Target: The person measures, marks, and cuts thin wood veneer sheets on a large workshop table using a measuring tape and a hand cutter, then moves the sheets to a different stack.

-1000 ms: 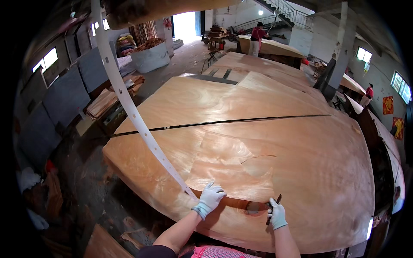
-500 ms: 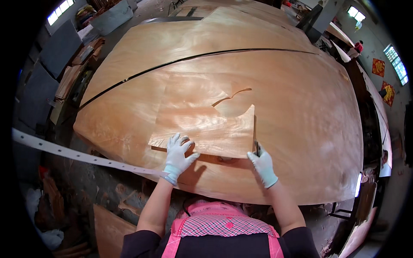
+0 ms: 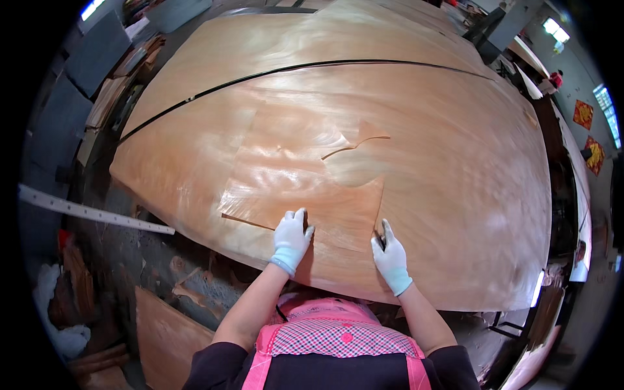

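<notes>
A thin piece of wood veneer (image 3: 331,201) with a notched, curved far edge lies on the large pale veneer sheet (image 3: 468,195). My left hand (image 3: 291,240), in a white glove, rests open on the near edge of the piece, its fingers laid on it. My right hand (image 3: 390,259), gloved too, is closed on a small dark tool (image 3: 381,242) at the piece's right near corner. Just beyond the piece is a narrow curved slit or sliver (image 3: 357,143). A long black strip (image 3: 338,62) crosses the sheet farther away.
A white perforated strip (image 3: 97,214) juts in from the left. Grey boards (image 3: 97,45) and stacked sheets (image 3: 107,104) stand left of the worktable. Offcuts and a wooden board (image 3: 169,338) are at lower left. A person in red (image 3: 556,79) is far right, near another bench.
The view has tilted down since a second ago. My left hand has shifted right along the piece, whose near edge lies flatter. The white strip's end is farther left, away from my wrist.
</notes>
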A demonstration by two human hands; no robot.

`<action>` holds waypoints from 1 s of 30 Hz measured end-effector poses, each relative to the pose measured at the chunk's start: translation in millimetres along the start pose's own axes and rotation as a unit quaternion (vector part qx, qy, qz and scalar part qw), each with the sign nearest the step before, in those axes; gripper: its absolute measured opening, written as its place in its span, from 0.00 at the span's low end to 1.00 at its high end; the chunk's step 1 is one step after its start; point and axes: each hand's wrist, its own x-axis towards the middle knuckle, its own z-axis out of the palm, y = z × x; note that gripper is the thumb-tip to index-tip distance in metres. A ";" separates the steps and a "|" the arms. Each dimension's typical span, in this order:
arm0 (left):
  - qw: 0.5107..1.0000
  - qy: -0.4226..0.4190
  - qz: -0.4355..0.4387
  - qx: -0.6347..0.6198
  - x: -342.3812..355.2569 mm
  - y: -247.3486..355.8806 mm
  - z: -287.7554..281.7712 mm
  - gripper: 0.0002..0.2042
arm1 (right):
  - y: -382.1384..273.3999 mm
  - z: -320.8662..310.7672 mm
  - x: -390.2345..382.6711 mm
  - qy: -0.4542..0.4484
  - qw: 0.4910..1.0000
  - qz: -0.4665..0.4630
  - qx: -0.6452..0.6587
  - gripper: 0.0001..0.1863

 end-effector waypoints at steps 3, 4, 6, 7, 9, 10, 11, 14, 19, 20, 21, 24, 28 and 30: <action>0.996 0.077 -0.004 -0.037 1.7 9.5 -1.6 0.29 | -12.9 13.8 11.5 -0.050 0.986 -0.020 0.157 0.31; 0.995 0.071 -0.017 -0.062 2.4 14.4 -5.1 0.30 | -14.6 23.2 14.1 -0.034 0.986 -0.061 0.153 0.29; 0.993 0.070 -0.044 -0.086 1.6 9.5 -4.8 0.31 | -39.1 26.4 19.3 -0.236 0.940 0.062 0.237 0.26; 0.991 0.084 -0.043 -0.095 2.3 6.0 -1.9 0.30 | -56.4 25.1 17.1 -0.248 0.923 0.047 0.290 0.28; 0.988 0.101 -0.049 -0.106 3.5 -1.0 3.8 0.29 | -60.4 45.0 21.3 -0.234 0.963 -0.067 0.117 0.30; 0.989 0.090 -0.055 -0.107 5.8 -1.2 4.4 0.28 | -63.1 53.2 24.1 -0.199 0.963 -0.175 -0.056 0.31; 0.989 0.078 -0.061 -0.108 7.4 -1.1 5.1 0.28 | -66.7 61.7 26.6 -0.198 0.958 -0.195 -0.067 0.34; 0.989 0.087 -0.067 -0.100 9.0 2.4 6.6 0.27 | -81.9 78.3 40.1 -0.227 0.942 -0.212 -0.129 0.36; 0.991 0.089 -0.098 -0.034 9.7 11.4 12.3 0.27 | -75.8 79.9 29.2 -0.239 0.940 -0.206 -0.132 0.33; 0.991 0.088 -0.102 -0.016 9.0 12.1 13.5 0.28 | -68.1 71.4 21.9 -0.260 0.933 -0.193 -0.158 0.33; 0.991 0.086 -0.105 -0.017 7.2 11.8 14.4 0.28 | -60.1 63.8 16.8 -0.264 0.931 -0.193 -0.160 0.33; 0.989 0.114 -0.097 -0.012 5.5 18.0 14.9 0.33 | -39.6 27.9 18.6 -0.307 0.913 -0.198 -0.182 0.32; 0.991 0.073 -0.111 0.011 7.7 22.0 11.3 0.42 | -60.4 -41.5 60.1 -0.395 0.788 -0.300 -0.364 0.35; 0.991 0.059 -0.118 0.011 7.7 23.6 6.5 0.44 | -52.8 -74.8 91.6 -0.387 0.750 -0.368 -0.391 0.32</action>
